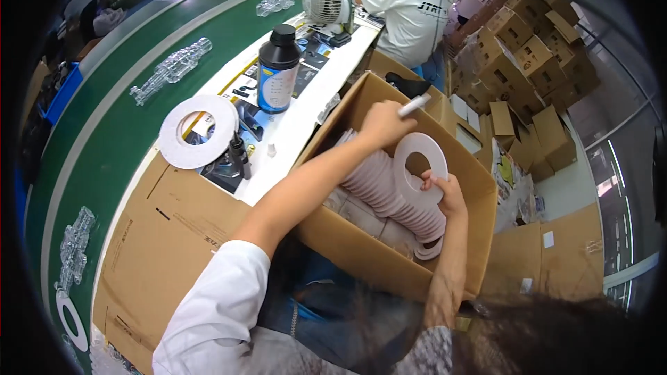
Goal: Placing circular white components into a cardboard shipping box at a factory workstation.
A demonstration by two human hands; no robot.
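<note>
My left hand (387,125) reaches over an open cardboard box (375,262), its fingers closed round a slim white pen-like tube (415,105). Close by on the right, my right hand (448,194) pinches the edge of a flat white ring (422,156) and keeps it tilted up inside the box. Beneath that ring, a long row of similar pale rings (375,184) leans together in the box. The kind of tube cannot be made out for sure.
More white rings (175,140) lie on the bench beside small black bottles (240,156), a large black bottle (276,73) and a fan (323,1). Clear plastic parts (174,69) sit on the green conveyor (111,90). A co-worker (410,17) sits beyond; cartons (531,55) are piled right.
</note>
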